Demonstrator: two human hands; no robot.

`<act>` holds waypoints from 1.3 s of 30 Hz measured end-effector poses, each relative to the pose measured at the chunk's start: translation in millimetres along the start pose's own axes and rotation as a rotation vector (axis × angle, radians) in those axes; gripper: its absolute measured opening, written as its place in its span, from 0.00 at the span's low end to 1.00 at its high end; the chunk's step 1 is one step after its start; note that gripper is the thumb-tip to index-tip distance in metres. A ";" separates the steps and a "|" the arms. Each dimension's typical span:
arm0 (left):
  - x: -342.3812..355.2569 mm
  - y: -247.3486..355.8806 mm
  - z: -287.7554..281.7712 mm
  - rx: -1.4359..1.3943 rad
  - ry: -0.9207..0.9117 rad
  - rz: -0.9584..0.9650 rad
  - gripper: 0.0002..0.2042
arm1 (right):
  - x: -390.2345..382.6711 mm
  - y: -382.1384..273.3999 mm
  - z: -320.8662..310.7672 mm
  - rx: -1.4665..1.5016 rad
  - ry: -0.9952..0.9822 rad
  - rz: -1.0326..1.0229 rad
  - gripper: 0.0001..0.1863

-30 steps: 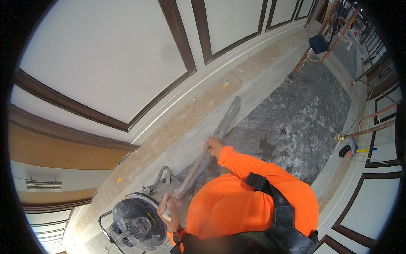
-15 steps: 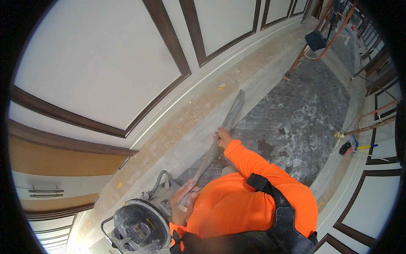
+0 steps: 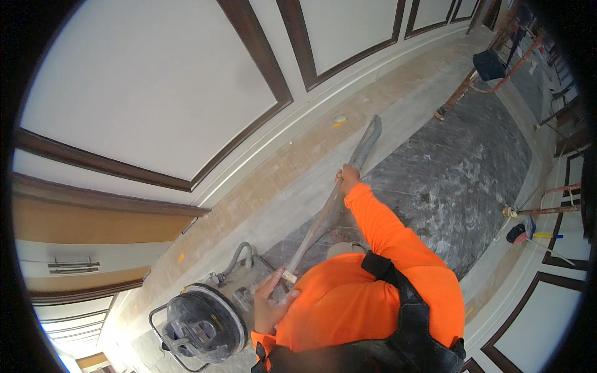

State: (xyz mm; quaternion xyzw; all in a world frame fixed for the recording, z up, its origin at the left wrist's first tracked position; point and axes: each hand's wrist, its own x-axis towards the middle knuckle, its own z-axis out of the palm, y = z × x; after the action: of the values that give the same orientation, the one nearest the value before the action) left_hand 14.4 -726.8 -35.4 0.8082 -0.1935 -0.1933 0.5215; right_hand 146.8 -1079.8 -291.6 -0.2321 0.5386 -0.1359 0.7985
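My right hand (image 3: 349, 176) is wrapped round a long, dusty wooden stick (image 3: 315, 231), out ahead of my body. A grey hose-like tube (image 3: 365, 146) runs alongside the stick and beyond that hand; whether the fingers also hold it is hidden. Close to my waist, my left hand (image 3: 271, 306) has its thumb and fingers apart around the stick's pale near end (image 3: 289, 276), with fingertips at or against it. Just left of this hand stands a dusty drum-shaped vacuum cleaner (image 3: 205, 323) with a black lid and a curved hose (image 3: 237, 253).
A white panelled wall (image 3: 155, 93) with dark trim runs along the left. Dark, dust-marked flooring (image 3: 441, 180) lies ahead, bordered by a paler strip. Rusty scaffolding (image 3: 457, 93) stands ahead right, with a dark container on it. A brush-like tool (image 3: 516, 234) lies at right.
My right hand has moved forward and slightly right with the stick and tube. The stick's near end has slid forward out of my left palm, whose fingers have loosened.
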 end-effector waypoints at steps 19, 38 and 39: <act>4.8 -0.2 11.4 -0.097 0.215 0.096 0.37 | 10.9 47.8 3.7 0.157 -0.185 0.143 0.06; 16.1 3.8 9.3 -0.212 0.267 0.095 0.27 | -55.4 40.0 0.8 0.075 -0.079 0.132 0.10; 17.4 3.5 9.6 -0.215 0.262 0.095 0.27 | -52.6 36.5 1.7 0.063 -0.072 0.134 0.10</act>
State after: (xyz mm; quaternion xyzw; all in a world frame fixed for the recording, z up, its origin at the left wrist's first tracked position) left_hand 23.9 -744.5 -37.8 0.7562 -0.1400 -0.0809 0.6341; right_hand 127.1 -1023.6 -268.1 -0.1749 0.5192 -0.0907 0.8317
